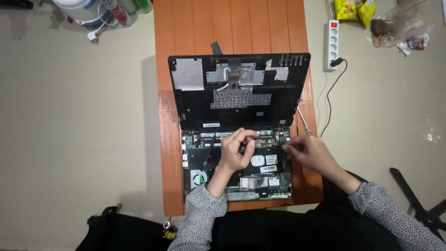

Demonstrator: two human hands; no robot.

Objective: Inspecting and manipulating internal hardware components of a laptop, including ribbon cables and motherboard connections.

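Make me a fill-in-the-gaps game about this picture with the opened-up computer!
The opened laptop lies on an ______ wooden table.
Both hands, the left hand and the right hand, work over the laptop's bare ______.
The power strip on the floor has a ______ switch.

Missing words: orange; circuit board; red

Past the far right corner of my orange wooden slatted desk [232, 23], a white power strip with a red switch [332, 44] lies on the beige floor [69, 139], with a black plug and thin black cable [331, 95] running from it toward me. Just beyond it sit yellow snack packets [354, 9] and a crumpled clear plastic bag [398, 25]. At the far left stands a white round container [79, 9] beside a loose white plug [93, 36]. A black bag [121, 232] lies near my left elbow, and black chair legs [420, 204] show at my right.
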